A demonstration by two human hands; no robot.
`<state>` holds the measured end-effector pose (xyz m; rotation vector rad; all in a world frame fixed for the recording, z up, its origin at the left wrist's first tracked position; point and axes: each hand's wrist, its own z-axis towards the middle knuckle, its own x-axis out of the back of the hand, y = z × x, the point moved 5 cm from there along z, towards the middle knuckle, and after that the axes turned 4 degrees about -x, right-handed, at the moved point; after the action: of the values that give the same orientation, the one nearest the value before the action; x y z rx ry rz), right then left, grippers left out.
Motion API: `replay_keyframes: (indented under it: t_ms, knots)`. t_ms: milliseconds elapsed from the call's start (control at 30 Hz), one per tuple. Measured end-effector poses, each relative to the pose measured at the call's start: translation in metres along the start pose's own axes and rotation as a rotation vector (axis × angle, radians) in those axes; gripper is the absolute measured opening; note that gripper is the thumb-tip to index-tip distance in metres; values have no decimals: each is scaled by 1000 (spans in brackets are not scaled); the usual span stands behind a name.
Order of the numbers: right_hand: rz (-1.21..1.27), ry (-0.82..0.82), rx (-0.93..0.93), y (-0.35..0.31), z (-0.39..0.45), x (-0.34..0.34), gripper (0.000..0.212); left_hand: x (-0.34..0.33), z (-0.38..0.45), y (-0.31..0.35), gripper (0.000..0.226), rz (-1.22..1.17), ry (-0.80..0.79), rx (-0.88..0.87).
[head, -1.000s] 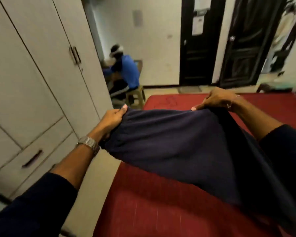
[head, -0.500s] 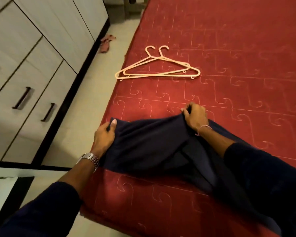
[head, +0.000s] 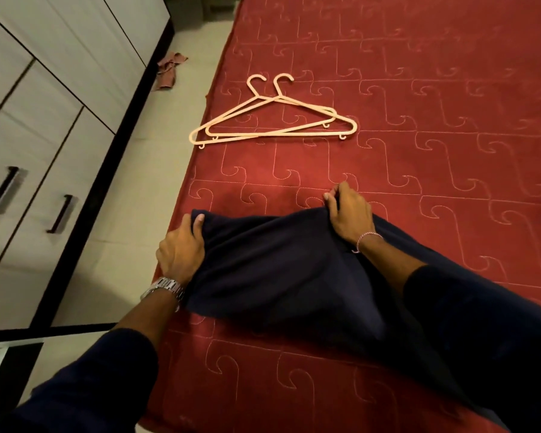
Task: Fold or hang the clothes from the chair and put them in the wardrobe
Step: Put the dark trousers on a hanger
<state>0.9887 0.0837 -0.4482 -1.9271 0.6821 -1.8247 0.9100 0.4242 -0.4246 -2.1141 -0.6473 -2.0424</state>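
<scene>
A dark navy garment (head: 272, 264) lies spread on the red bed (head: 419, 151) near its left edge. My left hand (head: 180, 248) grips the garment's left end at the bed's edge, thumb on top of the cloth. My right hand (head: 349, 212) pinches the garment's far right end against the mattress. The cloth runs back under my right forearm toward the lower right. Two pale plastic hangers (head: 272, 117) lie overlapped on the bed beyond the garment. The white wardrobe (head: 53, 89) stands to the left, its doors and drawers closed.
A strip of pale floor (head: 156, 170) runs between wardrobe and bed. A small pinkish cloth (head: 169, 68) lies on the floor by the wardrobe's base. Dark drawer handles (head: 60, 214) show low on the wardrobe.
The garment came down from mid-air onto the bed while the view tipped from the room to the mattress. Both hands kept their hold and now press its ends flatter and wider apart.
</scene>
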Motion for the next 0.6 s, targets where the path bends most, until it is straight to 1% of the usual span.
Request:
replay_keyframes:
  t_ms: [67, 133, 200, 233, 300, 333, 400, 500, 600]
  knots:
    - [-3, -52, 0, 0, -3, 2, 19, 3, -2, 6, 51, 42, 2, 41]
    - [-3, -109, -4, 0, -7, 7, 19, 12, -5, 17, 45, 84, 92, 81]
    - [42, -165, -14, -2, -13, 12, 26, 23, -8, 39, 41, 154, 192, 46]
    - [89, -185, -34, 0, -19, 18, 31, 25, -11, 57, 40, 152, 224, -37]
    - [165, -202, -61, 1, -32, 30, 37, 19, -21, 100, 31, 66, 240, -311]
    - [164, -195, -61, 3, -40, 36, 36, 12, -30, 124, 25, -13, 214, -452]
    - [85, -141, -71, 15, -59, 49, 29, -3, -52, 175, 20, -169, 103, -670]
    - [-39, -69, -140, 49, -92, 76, 18, -20, -91, 243, 9, -253, -43, -891]
    - [-101, -57, -230, 94, -125, 110, 17, -37, -121, 297, 10, -230, -155, -1038]
